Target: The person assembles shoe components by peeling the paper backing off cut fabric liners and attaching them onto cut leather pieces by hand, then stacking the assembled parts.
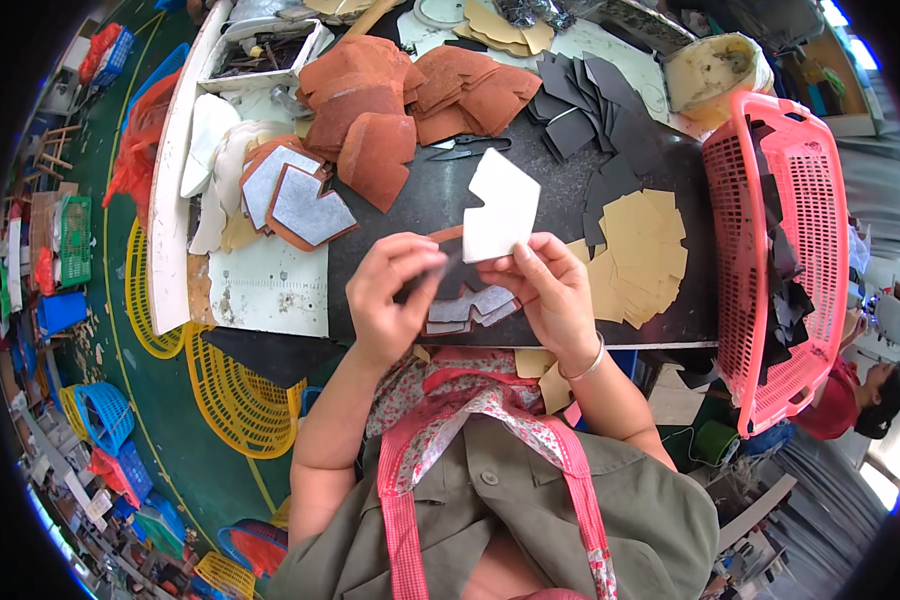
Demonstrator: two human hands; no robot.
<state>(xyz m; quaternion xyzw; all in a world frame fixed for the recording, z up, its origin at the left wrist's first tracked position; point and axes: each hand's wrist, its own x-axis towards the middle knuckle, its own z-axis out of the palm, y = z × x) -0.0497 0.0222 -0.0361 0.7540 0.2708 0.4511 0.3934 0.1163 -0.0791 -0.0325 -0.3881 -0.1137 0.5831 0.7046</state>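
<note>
My right hand point(552, 295) pinches a white notched piece point(505, 208) between thumb and fingers, held up over the dark work surface point(370, 260). My left hand point(392, 298) is close beside it, fingers curled together and partly smeared by motion. Something dark and blurred shows at its fingertips; I cannot make out what. A strip of reddish-brown material point(448, 234) peeks out between the hands. Below them, near the table's front edge, lie grey-faced notched pieces point(470, 308). Further left is a stack of grey-faced, brown-edged pieces point(310, 205).
Reddish-brown cut pieces point(375, 150), black pieces point(595, 100) and tan pieces point(642, 260) lie in piles around the table. Black-handled thread snips point(470, 148) lie at the back. A pink basket point(810, 200) stands right; a tool tray point(265, 52) sits far left. Yellow baskets point(240, 400) are on the floor.
</note>
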